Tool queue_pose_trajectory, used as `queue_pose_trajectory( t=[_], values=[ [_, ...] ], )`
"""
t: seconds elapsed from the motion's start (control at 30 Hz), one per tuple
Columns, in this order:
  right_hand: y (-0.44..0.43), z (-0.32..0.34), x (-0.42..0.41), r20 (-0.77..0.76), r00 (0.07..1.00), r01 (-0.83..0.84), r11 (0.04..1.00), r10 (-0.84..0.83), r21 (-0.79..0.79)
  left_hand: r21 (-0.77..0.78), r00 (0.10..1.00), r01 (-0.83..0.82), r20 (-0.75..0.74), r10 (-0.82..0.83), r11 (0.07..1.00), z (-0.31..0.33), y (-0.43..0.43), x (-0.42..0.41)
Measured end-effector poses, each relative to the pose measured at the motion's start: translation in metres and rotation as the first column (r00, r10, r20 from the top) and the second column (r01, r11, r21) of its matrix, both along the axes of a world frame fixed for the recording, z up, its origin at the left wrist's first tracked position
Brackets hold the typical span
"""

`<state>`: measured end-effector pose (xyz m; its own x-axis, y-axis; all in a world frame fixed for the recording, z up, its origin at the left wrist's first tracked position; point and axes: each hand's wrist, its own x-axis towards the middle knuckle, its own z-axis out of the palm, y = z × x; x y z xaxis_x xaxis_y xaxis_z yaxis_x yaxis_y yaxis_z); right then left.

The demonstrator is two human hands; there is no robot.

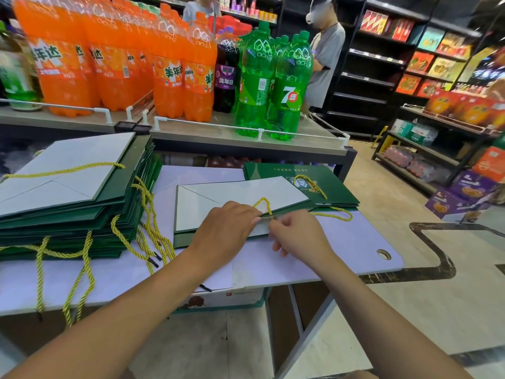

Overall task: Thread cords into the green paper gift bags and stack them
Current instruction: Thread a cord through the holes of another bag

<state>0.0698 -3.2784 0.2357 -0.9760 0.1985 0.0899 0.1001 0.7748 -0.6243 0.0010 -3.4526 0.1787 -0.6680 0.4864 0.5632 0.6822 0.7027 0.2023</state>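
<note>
Both hands, left hand (228,228) and right hand (296,232), pinch yellow cord (266,205) at flat green bag's (232,206) top edge; bag stack (73,203) lies left.

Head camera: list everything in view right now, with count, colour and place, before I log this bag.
Centre bag: one, green with white fold, flat on the table under the hands.
Cord: one, yellow, looped at the centre bag's top edge.
Bag stack: many, green, table's left; yellow handles hang off it.
Far bags: a few, green, table's right rear.
Table: one, pale lilac top.
Orange bottles: many, on the shelf behind, left.
Purple bottle: one, between the orange and green ones.
Green bottles: several, shelf's centre.
Bystander: one, grey shirt, beyond the shelf.
Boxes: many, orange and purple, far right.
Left hand: holds the centre bag's top edge.
Right hand: pinches the cord there.
</note>
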Motion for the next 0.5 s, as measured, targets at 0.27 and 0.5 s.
queue_pose_trajectory(
  t=[0.27,0.5],
  values=[
    [0.012,0.0,0.001,0.122,0.968,-0.211,0.975,0.218,-0.064,-0.075,0.998,0.022,0.057,-0.018,0.997,0.002,-0.003,-0.001],
    [0.029,0.011,-0.038,-0.064,0.997,-0.016,0.93,0.042,0.367,-0.006,0.984,-0.038,0.172,0.038,0.999,0.028,-0.016,0.007]
  ],
)
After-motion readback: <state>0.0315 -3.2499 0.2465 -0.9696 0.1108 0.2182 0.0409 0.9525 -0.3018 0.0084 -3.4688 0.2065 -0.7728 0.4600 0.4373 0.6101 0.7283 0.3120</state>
